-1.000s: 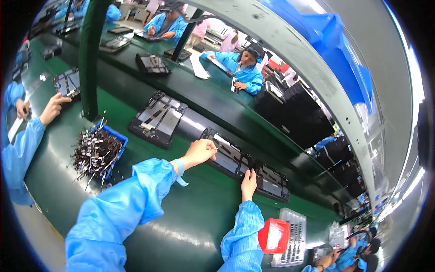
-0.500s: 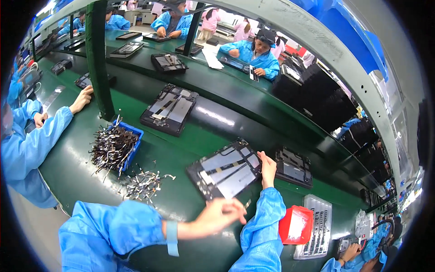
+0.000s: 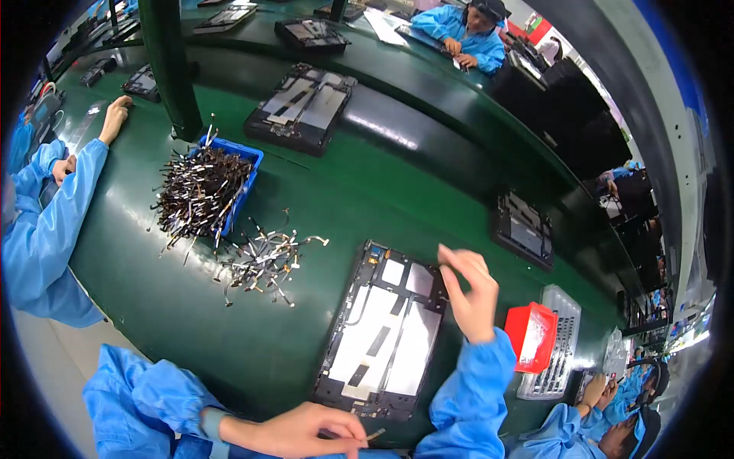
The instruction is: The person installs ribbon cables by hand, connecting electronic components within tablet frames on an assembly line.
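Note:
An opened tablet (image 3: 375,340), its pale battery panels and dark cable strips exposed, lies on the green bench in front of me. Pinched in my left hand (image 3: 310,432), by the tablet's near edge, is a small flex cable (image 3: 375,434), of which only a short end shows. My right hand (image 3: 472,294) is at the tablet's upper right corner with thumb and fingers apart; whether a fingertip touches the edge I cannot tell. To the left, a loose pile of flex cables (image 3: 267,260) lies beside a blue bin (image 3: 248,180) heaped with more of them.
Other opened tablets (image 3: 302,107) (image 3: 524,229) rest farther back. A red tray (image 3: 531,336) overlaps a clear tray of small parts (image 3: 562,344) at right. A green post (image 3: 164,69) rises behind the bin. Co-workers' arms (image 3: 57,229) reach in at left; others work across and at lower right.
The tablet has come nearer and turned so its long side points toward me. My right hand has let go of its edge. My left hand has drawn back toward me. The view has shifted.

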Demonstrator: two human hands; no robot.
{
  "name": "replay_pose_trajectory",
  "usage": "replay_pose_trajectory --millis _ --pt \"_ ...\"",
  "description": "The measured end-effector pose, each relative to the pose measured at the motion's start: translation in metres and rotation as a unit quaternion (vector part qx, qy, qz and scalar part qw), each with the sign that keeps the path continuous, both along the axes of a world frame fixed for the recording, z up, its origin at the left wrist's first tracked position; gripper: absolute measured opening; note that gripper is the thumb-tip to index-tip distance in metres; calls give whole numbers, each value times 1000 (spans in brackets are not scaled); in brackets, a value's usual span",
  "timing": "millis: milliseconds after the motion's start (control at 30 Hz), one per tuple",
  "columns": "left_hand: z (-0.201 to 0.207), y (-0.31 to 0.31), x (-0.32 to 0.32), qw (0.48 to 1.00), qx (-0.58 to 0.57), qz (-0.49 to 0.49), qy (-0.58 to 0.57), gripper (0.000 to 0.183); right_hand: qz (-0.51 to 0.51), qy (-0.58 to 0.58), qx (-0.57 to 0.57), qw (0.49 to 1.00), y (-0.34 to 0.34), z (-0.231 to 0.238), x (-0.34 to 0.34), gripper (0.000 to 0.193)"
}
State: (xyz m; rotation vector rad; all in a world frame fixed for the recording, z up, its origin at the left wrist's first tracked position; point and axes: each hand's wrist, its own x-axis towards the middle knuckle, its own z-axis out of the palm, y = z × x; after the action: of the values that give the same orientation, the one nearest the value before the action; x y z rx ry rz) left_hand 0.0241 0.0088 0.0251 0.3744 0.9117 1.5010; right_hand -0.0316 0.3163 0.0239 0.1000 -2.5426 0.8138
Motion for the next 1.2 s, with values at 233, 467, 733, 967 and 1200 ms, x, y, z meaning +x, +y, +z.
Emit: replay_pose_trajectory --millis 233,467,733,967,1200 --pt "-11 -11 -51 978 -18 82 193 11 233 -178 -14 956 -91 42 67 33" --pt "10 -12 -85 945 6 64 320 11 95 -158 -147 972 -106 18 53 25" --pt "-12 -6 -107 480 23 162 862 19 -47 -281 -311 907 -102 -5 37 17" --pt "-29 5 -113 420 13 122 899 19 -26 -278 -280 918 -104 -4 34 19" --pt "-24 12 -125 390 54 50 918 18 -21 -277 -287 917 -101 -5 31 19"
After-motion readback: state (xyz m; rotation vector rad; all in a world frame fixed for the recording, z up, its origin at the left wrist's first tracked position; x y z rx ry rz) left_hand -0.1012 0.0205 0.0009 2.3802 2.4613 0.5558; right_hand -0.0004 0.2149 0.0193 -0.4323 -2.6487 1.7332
